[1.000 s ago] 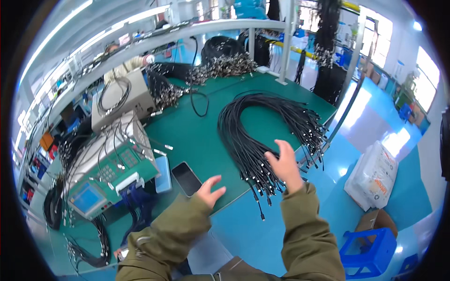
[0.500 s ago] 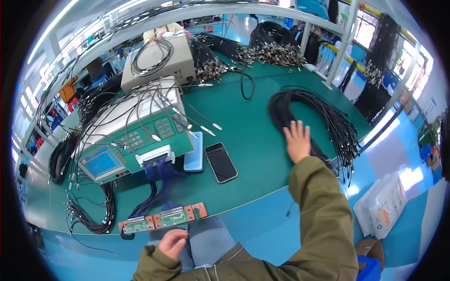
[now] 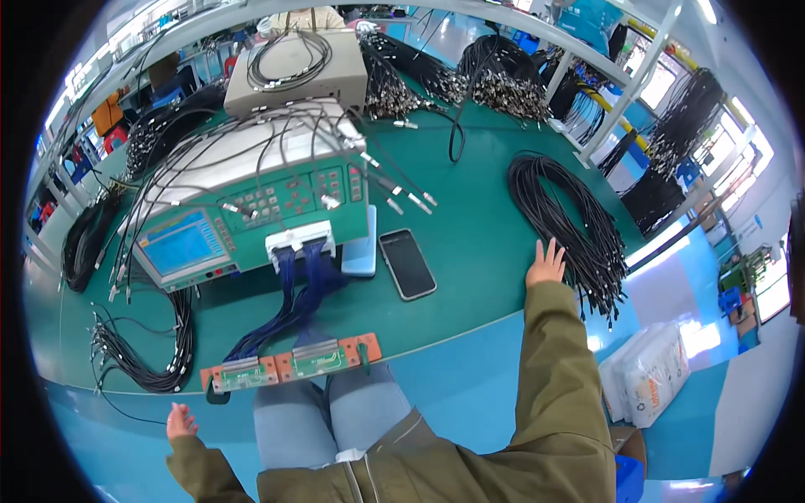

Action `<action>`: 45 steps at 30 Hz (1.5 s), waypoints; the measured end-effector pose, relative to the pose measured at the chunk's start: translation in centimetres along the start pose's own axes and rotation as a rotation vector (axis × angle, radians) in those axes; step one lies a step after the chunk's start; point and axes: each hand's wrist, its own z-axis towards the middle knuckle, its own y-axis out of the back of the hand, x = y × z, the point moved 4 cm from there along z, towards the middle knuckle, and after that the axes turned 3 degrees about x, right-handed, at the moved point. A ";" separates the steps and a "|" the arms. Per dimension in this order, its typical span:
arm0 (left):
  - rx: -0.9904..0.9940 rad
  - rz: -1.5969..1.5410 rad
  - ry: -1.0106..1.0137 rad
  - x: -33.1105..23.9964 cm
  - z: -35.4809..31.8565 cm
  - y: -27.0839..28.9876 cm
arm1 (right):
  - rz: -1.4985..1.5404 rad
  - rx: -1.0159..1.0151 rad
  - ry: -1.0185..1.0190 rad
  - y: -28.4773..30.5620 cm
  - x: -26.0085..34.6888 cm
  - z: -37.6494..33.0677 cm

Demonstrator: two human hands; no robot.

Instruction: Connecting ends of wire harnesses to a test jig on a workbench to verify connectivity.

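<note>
Right grip (image 3: 546, 270) spread loose by one cable bundle (image 3: 594, 264), left grip (image 3: 179, 423) can't tell, one phone (image 3: 408, 264) on the green surface (image 3: 478, 251), blue floor (image 3: 474, 360).

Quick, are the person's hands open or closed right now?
Left hand: half-curled; whether it holds the thin cable can't be told.
Right hand: open, at the black cable bundle.
</note>
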 end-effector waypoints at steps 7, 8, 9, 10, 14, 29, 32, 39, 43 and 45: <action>-0.042 -0.554 0.502 3.1 4.8 3.2 | 0.582 0.052 0.299 9.5 1.5 -27.1; 0.224 -0.648 0.347 6.2 8.7 7.1 | 0.598 0.133 0.228 7.4 1.0 -31.3; 0.507 -0.761 0.364 8.4 12.0 9.3 | 0.661 0.313 0.150 5.6 1.5 -35.7; 0.222 -0.590 0.371 7.5 12.9 6.7 | 0.667 0.474 0.035 4.5 1.4 -39.0; -0.097 -0.164 0.284 6.4 12.4 5.2 | 0.737 1.080 0.407 2.6 4.4 -40.8; 0.809 -1.080 0.150 -2.1 1.0 1.2 | 1.928 2.020 0.821 32.5 35.3 -35.4; 0.345 -0.696 0.307 0.2 2.6 2.1 | 1.636 2.284 0.624 33.4 41.5 -39.1; 0.154 0.132 0.538 4.7 2.5 3.0 | 1.408 2.358 0.249 32.2 46.7 -44.4; 0.506 -0.067 -0.339 -3.7 -3.8 2.4 | 1.866 2.332 -0.058 32.4 47.8 -44.0; 0.714 0.076 -0.294 -5.9 -9.1 1.7 | 2.153 2.414 -0.084 35.1 47.2 -41.7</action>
